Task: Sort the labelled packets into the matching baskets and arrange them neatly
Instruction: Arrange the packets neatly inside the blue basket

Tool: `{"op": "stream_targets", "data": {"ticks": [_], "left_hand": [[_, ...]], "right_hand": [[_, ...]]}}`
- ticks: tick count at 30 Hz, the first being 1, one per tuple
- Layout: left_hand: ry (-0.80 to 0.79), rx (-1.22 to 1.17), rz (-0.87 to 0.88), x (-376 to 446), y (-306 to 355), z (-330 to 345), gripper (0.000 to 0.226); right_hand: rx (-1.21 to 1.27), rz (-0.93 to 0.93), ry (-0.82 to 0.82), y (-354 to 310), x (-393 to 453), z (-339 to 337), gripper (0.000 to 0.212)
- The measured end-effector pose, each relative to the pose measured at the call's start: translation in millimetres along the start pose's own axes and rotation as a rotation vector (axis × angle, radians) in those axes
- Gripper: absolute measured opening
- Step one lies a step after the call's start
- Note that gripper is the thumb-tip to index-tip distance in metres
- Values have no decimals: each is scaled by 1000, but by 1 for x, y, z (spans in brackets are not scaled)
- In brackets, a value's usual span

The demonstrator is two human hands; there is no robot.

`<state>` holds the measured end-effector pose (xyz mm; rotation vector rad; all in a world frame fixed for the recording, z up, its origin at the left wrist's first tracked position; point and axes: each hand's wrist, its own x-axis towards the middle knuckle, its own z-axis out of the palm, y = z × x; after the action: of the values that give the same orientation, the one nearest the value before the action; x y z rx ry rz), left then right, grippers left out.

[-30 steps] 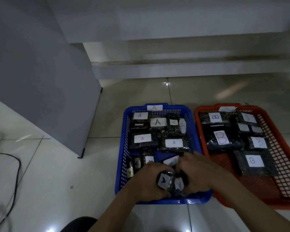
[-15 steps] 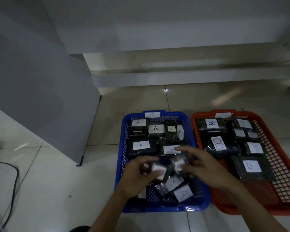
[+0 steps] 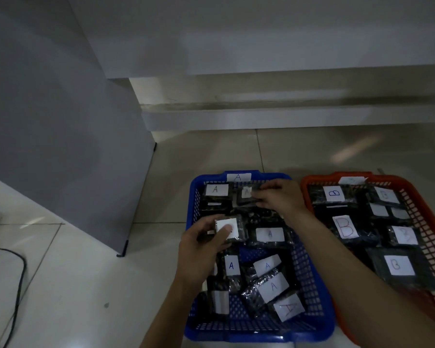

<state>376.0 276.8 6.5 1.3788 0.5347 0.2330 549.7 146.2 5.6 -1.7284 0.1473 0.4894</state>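
Observation:
A blue basket tagged A holds several dark packets with white A labels. Beside it on the right, an orange basket tagged B holds several packets labelled B. My left hand hovers over the blue basket's left side and grips a small dark packet with a white label, thumb on the label. My right hand reaches to the blue basket's far end and pinches a dark packet labelled A there. Loose A packets lie jumbled at the near end.
Both baskets sit on a pale tiled floor. A grey panel stands at the left, its foot close to the blue basket. A low white step runs behind the baskets. A black cable curls at the far left.
My right hand has moved from the basket's middle to its far end and taken hold of a packet there. My left hand has lifted a labelled packet up and left. The camera has moved closer.

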Motion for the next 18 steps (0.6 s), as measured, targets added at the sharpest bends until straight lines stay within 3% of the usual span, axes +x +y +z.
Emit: {"op": "stream_targets", "data": {"ticks": [12, 14, 16, 18], "left_hand": [[-1, -110, -107, 10, -2, 2, 22], [5, -102, -106, 14, -1, 6, 22], [12, -89, -90, 18, 1, 14, 19], [-14, -78, -88, 20, 4, 27, 15]], "right_hand": [[-485, -332, 123, 4, 13, 11, 19], [-474, -391, -36, -7, -8, -8, 22], [-494, -407, -348, -13, -32, -32, 38], [-608, -458, -506, -11, -50, -48, 50]]}}
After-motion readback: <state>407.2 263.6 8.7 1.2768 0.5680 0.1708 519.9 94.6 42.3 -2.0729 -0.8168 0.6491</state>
